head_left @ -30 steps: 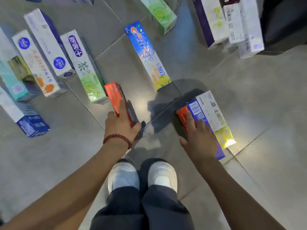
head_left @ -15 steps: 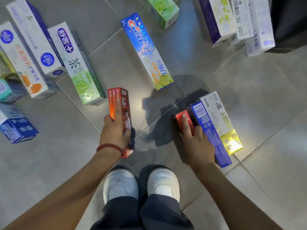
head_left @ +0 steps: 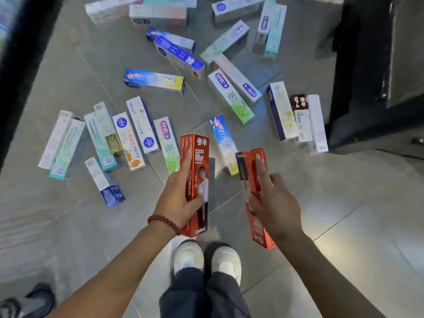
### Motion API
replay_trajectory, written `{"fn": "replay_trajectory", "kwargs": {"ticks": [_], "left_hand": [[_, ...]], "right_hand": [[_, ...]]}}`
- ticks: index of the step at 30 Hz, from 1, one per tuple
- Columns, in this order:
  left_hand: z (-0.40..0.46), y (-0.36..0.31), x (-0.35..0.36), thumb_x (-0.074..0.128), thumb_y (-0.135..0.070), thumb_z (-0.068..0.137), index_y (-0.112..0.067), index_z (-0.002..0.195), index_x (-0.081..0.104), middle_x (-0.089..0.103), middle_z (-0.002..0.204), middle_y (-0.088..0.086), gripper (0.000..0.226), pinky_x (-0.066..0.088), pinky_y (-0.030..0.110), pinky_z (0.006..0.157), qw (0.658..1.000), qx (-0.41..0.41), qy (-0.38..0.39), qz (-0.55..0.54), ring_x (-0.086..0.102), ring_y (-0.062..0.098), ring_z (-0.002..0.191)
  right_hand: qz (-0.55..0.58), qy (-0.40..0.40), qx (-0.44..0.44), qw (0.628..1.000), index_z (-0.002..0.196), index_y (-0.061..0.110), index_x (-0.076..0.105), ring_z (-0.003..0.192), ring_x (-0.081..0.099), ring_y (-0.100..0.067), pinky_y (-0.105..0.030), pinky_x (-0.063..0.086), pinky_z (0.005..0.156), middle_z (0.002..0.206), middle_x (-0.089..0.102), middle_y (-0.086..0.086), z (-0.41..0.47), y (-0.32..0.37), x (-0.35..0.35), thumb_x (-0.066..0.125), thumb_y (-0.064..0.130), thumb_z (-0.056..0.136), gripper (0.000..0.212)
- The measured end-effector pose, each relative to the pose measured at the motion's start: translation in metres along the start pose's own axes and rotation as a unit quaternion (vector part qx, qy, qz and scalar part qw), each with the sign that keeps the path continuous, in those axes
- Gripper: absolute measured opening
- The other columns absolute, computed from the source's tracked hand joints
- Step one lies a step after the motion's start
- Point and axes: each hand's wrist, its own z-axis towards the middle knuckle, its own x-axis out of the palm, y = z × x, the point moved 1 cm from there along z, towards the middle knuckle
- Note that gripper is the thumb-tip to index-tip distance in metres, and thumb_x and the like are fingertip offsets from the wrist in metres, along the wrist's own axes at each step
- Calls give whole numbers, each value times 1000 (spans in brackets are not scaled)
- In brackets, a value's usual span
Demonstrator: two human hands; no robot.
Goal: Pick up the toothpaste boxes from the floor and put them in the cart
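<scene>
Toothpaste boxes lie scattered over the grey tiled floor, most of them flat and pointing in different directions, from the far edge of the floor down to its middle. A dark black structure stands at the right edge of the floor; whether it is the cart, I cannot tell. One group of white, blue and green boxes lies side by side toward the left edge, and another group lies close to the black structure. Two red boxes are lifted off the floor. The left hand grips the first red box around its lower half, with the thumb on the printed front and the index finger stretched along its side edge. The right hand holds the second red box in the same way, fingers curled around it and the index finger lying straight on top. A red bead bracelet is on the left wrist. Below the hands are two white shoes and dark trousers. Another dark shoe shows at the near left corner.
</scene>
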Motion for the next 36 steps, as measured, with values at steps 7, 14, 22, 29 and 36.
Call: {"fn": "replay_trajectory", "kwargs": {"ticks": [7,14,22,29,36], "left_hand": [[-43,-120,-121,68,-13,83,-56,135,5,32,119,-40,93,35,0,80,993,68,-74,-59,41,-25,102],[-119,-233,-243,74,-17,72,-47,136,22,51,118,-24,88,41,-1,71,965,92,-174,-171,54,-21,93],[-217,-323,-364,75,-36,48,-48,136,32,63,120,-5,99,53,22,80,925,160,-248,-241,64,4,97],[-332,-348,-441,81,-10,59,-39,137,31,67,109,-8,97,52,15,68,877,202,-345,-265,69,4,88],[-480,-294,-506,79,-4,69,-38,139,31,65,114,-3,91,54,19,70,810,174,-483,-284,69,9,93]], "right_hand": [[98,-35,-59,993,130,61,-16,100,57,-20,-37,49,80,119,50,1,-17,87,-151,58,35,89,89],[141,-71,-162,974,128,63,-9,96,48,-7,-19,29,72,109,46,9,-46,181,-295,62,30,86,90],[251,-101,-291,918,132,60,6,98,49,1,-2,32,78,114,50,17,-101,295,-439,68,27,84,86],[325,-42,-430,841,139,52,19,100,54,13,-8,46,83,126,45,31,-161,411,-492,71,19,83,83],[328,111,-533,772,129,60,26,89,66,1,-16,51,68,112,61,19,-239,544,-462,73,17,80,80]]}}
